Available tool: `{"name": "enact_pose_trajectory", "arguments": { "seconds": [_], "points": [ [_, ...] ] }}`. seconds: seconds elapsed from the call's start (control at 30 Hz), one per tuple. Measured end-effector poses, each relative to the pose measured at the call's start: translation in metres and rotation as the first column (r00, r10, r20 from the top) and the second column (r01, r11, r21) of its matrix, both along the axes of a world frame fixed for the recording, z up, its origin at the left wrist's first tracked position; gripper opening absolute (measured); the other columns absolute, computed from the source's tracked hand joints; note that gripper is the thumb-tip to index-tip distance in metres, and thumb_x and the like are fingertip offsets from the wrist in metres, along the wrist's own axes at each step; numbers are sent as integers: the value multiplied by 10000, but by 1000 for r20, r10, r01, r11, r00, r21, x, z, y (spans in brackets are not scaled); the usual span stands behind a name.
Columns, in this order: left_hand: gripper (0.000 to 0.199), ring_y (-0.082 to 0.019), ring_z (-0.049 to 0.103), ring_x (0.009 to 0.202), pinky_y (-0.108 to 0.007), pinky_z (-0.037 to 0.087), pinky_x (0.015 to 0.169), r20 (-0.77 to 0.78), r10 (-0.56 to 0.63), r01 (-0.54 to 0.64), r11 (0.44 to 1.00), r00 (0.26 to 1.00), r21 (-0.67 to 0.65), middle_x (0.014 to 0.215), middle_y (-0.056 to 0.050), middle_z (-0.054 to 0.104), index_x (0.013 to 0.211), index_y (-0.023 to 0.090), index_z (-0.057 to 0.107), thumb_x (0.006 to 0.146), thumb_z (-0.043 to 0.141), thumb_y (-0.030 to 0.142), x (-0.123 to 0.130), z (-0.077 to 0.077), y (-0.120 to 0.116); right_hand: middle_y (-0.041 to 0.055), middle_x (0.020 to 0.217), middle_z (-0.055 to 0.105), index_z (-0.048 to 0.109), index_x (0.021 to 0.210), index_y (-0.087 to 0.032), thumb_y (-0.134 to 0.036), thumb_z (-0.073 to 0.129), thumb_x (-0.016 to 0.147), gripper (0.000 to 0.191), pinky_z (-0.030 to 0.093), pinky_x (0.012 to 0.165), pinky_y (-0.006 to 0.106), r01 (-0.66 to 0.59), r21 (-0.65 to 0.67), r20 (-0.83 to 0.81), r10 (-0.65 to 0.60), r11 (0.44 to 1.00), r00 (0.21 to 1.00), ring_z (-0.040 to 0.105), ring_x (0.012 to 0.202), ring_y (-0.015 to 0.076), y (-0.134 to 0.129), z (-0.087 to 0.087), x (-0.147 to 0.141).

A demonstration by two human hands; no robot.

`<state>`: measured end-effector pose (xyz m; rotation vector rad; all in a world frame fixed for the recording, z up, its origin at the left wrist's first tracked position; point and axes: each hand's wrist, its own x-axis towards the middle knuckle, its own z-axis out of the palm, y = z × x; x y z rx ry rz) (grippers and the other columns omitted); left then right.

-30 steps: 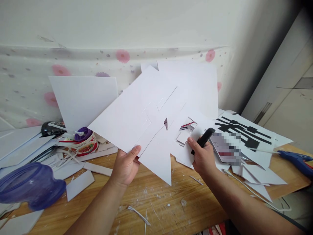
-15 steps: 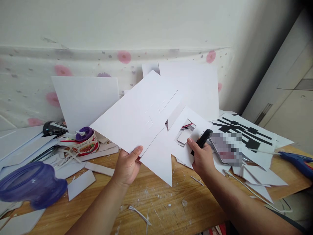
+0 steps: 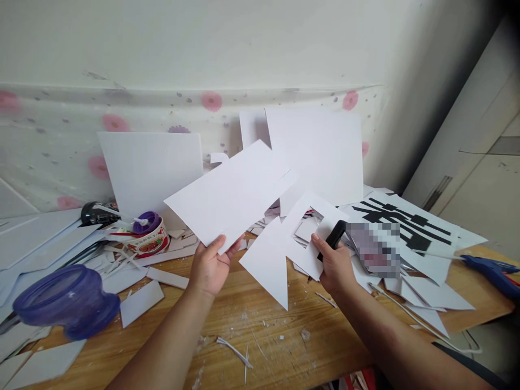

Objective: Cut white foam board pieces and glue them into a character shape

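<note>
The worktop (image 3: pixel 284 357) spans the lower part of the view. A white board (image 3: pixel 231 195) is raised above it, tilted. A smaller cut sheet (image 3: pixel 290 238), also raised, is positioned just right of the board. The left hand (image 3: pixel 213 265) grips the board's lower edge; the right hand (image 3: pixel 337 265) grips the sheet and a black tool (image 3: pixel 333 235). Slivers (image 3: pixel 234 352) lie on the worktop.

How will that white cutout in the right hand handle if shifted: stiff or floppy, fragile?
Likely light and fairly stiff: held at one side by the right hand, the white cutout juts out with no visible sag. It may be fragile around its opening, where narrow strips frame the gap.
</note>
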<state>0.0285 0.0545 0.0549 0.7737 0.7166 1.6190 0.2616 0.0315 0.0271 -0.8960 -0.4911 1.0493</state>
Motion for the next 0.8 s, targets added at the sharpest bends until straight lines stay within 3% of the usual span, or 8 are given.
{"name": "enact_pose_trajectory", "arguments": {
  "seconds": [0.2,0.33,0.43,0.57,0.63,0.7,0.77,0.8],
  "points": [
    [253,-179,685,860,-325,560,764,-54,95,-102,985,994,-139,1039,-44,705,1078,209,630,827,668,202,-23,-19,32,34,717,752,646,880,-187,-293,861,554,405,578,534,343,-47,-66,-5,46,997,999,705,606,243,-9,-5,21],
    [309,-205,637,955,-403,555,797,-196,91,-134,966,976,-220,1164,-86,618,1188,157,573,917,593,303,-33,-27,40,52,723,754,663,855,-176,-288,857,538,388,582,551,354,-95,-83,-6,95,992,995,703,609,248,-15,-4,24],
    [339,-225,618,1011,-433,541,836,-326,150,-235,942,933,-238,1213,-94,592,1218,166,559,918,589,322,-41,-25,42,53,702,747,668,815,-170,-285,857,538,355,570,536,338,-144,-96,17,146,985,989,690,579,233,-18,-1,24],
    [394,-252,585,1088,-469,511,892,-462,267,-367,920,846,-140,1293,-104,545,1273,181,523,906,604,300,-45,-13,39,45,677,734,669,781,-170,-300,859,544,330,548,512,312,-253,-117,72,263,960,962,674,558,215,-21,5,29],
    [474,-252,575,1105,-444,493,917,-512,223,-320,941,829,-107,1301,-100,544,1297,208,515,852,667,266,-38,-6,30,37,669,728,671,779,-170,-298,867,534,339,536,500,299,-325,-130,110,340,937,934,664,551,204,-22,9,31],
    [503,-235,609,1033,-374,504,877,-557,92,-187,975,825,-117,1203,-84,614,1240,243,582,764,744,270,-24,-1,16,34,656,721,677,770,-166,-291,875,521,341,524,487,292,-397,-152,156,418,905,895,655,540,199,-23,12,29],
    [398,-238,662,825,-363,535,719,-587,-158,46,979,794,-201,981,-93,699,1059,200,689,697,791,330,-6,-1,0,37,653,718,683,753,-164,-290,876,518,329,514,480,291,-452,-180,203,483,873,852,649,536,199,-23,12,24],
    [377,-239,666,726,-359,533,642,-583,-290,164,952,759,-259,882,-101,714,978,173,716,658,816,345,3,-3,-8,42,661,720,688,751,-163,-292,875,519,325,511,480,295,-472,-195,226,508,860,831,650,540,202,-22,12,21]
  ]
}}
